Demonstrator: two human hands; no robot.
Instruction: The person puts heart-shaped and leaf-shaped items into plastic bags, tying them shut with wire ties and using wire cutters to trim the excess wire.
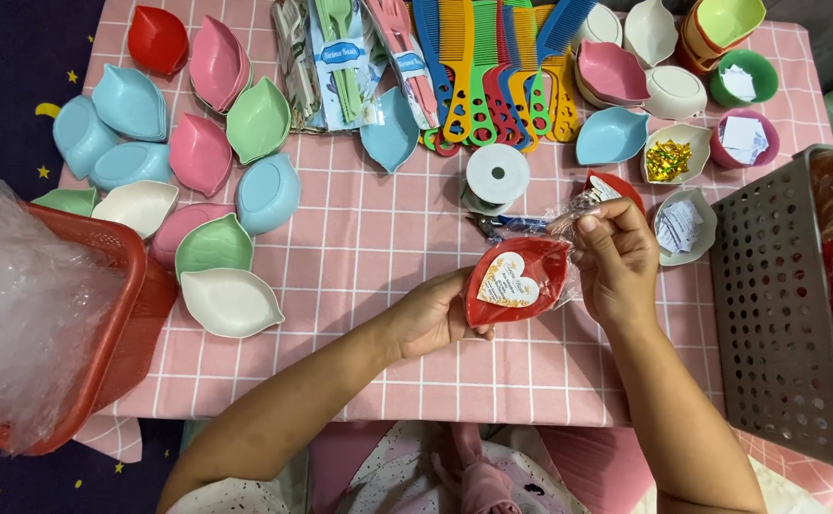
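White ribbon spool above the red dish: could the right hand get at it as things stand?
Probably yes: the white ribbon spool lies uncovered just beyond the right hand, though its fingers now pinch clear wrapping.

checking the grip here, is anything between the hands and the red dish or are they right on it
Mostly direct. The left hand grips the red dish bare. Clear wrap bunches under the right hand at the dish's right end.

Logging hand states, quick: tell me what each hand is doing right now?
Left hand: closed on the red leaf-shaped dish.
Right hand: closed on the clear wrap around that dish.
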